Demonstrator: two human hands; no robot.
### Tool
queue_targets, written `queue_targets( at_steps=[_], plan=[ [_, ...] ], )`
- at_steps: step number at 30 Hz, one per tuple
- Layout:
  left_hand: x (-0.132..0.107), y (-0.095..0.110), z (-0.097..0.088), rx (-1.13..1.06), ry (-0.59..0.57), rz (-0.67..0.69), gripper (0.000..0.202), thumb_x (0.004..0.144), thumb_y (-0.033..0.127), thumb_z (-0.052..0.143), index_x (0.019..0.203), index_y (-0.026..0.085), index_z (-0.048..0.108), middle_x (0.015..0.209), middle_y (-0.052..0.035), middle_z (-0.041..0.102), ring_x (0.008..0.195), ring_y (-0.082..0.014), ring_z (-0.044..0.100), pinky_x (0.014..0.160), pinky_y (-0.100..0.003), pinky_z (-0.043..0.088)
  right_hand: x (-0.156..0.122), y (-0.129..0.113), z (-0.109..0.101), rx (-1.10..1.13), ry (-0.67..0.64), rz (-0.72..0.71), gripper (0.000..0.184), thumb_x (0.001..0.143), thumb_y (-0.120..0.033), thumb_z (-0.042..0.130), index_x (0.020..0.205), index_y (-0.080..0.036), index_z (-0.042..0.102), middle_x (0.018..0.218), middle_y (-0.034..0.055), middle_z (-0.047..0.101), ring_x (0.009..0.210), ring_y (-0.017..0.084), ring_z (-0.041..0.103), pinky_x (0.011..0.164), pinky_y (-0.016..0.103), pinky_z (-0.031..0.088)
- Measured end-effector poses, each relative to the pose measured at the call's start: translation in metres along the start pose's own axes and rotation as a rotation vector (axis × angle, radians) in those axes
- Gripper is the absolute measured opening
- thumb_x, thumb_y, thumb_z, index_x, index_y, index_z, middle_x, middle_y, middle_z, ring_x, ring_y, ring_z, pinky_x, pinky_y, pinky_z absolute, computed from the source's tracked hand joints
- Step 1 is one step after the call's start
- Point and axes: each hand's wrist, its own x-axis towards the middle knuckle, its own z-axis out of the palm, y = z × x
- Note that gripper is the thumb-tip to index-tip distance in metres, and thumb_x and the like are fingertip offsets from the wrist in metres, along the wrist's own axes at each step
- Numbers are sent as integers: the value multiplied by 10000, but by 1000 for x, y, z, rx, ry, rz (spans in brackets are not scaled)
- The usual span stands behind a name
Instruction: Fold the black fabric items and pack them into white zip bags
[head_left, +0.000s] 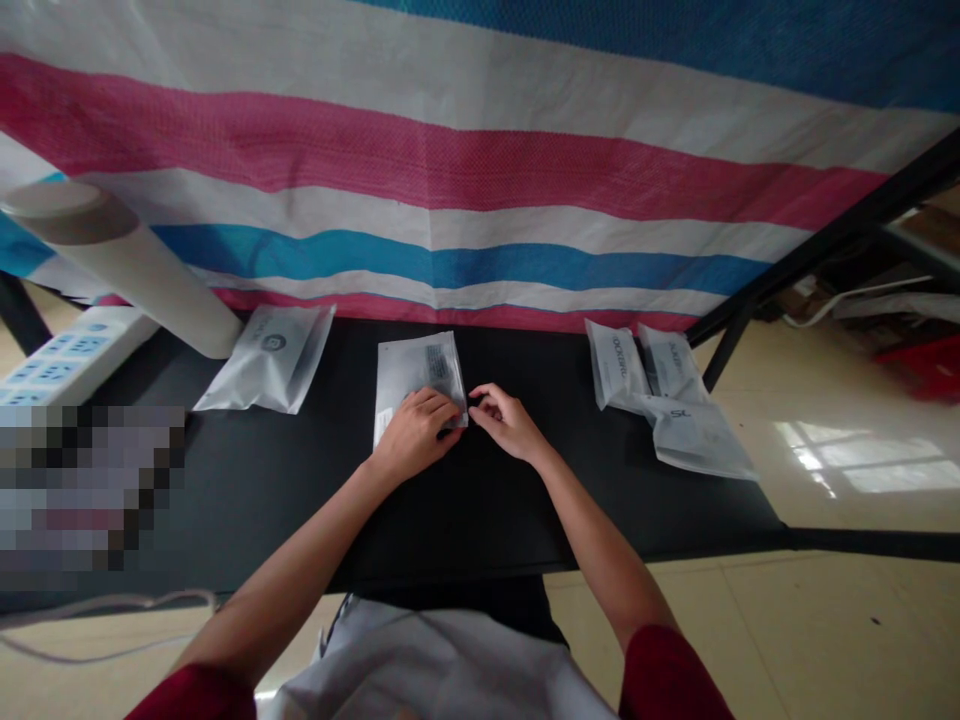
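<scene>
Pretty simple layout here: one plastic pouch (418,375) sits at 12 o'clock on the worktop (300,500), left hand (416,435) on it, right hand (508,422) just beside it. Another pouch (270,358) lies at 11, three overlapping pouches (690,432) at 2, and a cardboard tube (127,265) and power strip (67,355) further out at 10.

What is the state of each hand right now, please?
Left hand: closed on the plastic packet.
Right hand: fingers curled beside the packet's edge; cannot tell if holding it.

Frosted translucent plastic pouch (420,375) — matt, lightly crinkled. Black tabletop (255,500) — smooth, matt. Pink-white-blue striped woven plastic tarp (427,170) — rough. Beige floor tiles (750,620) — glossy.
</scene>
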Motion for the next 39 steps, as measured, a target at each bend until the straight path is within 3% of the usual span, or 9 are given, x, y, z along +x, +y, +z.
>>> queue_targets(
  at_steps=[4, 11, 19, 25, 28, 31, 35, 37, 39],
  plan=[
    [-2, -1, 7, 28, 29, 57, 159, 929, 201, 539, 832, 155, 656, 821, -57, 679, 823, -213, 590, 728, -344, 460, 0, 4, 9, 130, -47, 21, 288, 830, -362, 619, 1052, -222, 500, 698, -46, 605, 606, 123, 557, 598, 251, 432],
    [-5, 9, 14, -24, 46, 101, 204, 955, 165, 482, 846, 151, 653, 790, -49, 666, 762, -187, 579, 711, -310, 474, 6, 17, 20, 372, 64, 211, 334, 718, -371, 643, 886, -246, 383, 586, -86, 555, 473, 113, 520, 487, 232, 417],
    [-17, 49, 18, -147, -73, 155, 193, 957, 147, 466, 886, 152, 646, 833, -54, 671, 789, -192, 586, 717, -306, 491, 1, 26, 12, 111, 132, 191, 275, 721, -325, 609, 842, -244, 376, 611, -65, 595, 499, 122, 536, 487, 223, 372],
    [-42, 96, 7, -315, -199, 200, 232, 990, 192, 418, 911, 183, 636, 851, -36, 682, 774, -169, 600, 696, -293, 497, 5, 31, 6, -47, 293, 133, 246, 751, -349, 600, 806, -239, 388, 654, -21, 646, 564, 153, 606, 573, 264, 431],
    [-52, 106, 11, -264, -233, 186, 203, 983, 210, 438, 902, 187, 623, 856, -37, 680, 779, -176, 606, 680, -303, 498, 9, 34, 2, -53, 299, 101, 235, 772, -369, 599, 795, -239, 404, 646, -12, 640, 570, 164, 624, 564, 271, 465],
    [-59, 95, 17, -80, -233, 88, 160, 951, 154, 469, 871, 195, 600, 846, -39, 663, 790, -190, 608, 675, -317, 499, 12, 36, -1, 3, 295, 105, 203, 804, -385, 570, 798, -236, 433, 692, -7, 637, 587, 167, 643, 505, 261, 494],
    [-68, 58, 12, 151, -134, -127, 176, 957, 132, 427, 884, 209, 568, 884, -52, 640, 852, -214, 614, 676, -327, 512, 14, 36, -2, 77, 281, 103, 166, 827, -376, 540, 861, -220, 493, 814, 13, 663, 663, 162, 670, 498, 251, 521],
    [-73, 35, 5, 223, -68, -206, 147, 970, 188, 425, 947, 201, 569, 978, -79, 644, 951, -239, 617, 783, -370, 528, 13, 35, 0, 1, 286, 58, 144, 824, -350, 546, 855, -210, 535, 794, 9, 659, 689, 156, 664, 577, 268, 536],
    [-78, 11, -2, 273, 1, -249, 191, 971, 285, 455, 1085, 179, 564, 1141, -120, 628, 1113, -276, 584, 982, -462, 465, 10, 30, 3, -82, 304, 20, 114, 820, -313, 549, 833, -202, 566, 767, 8, 656, 711, 153, 657, 669, 288, 536]
  ],
)
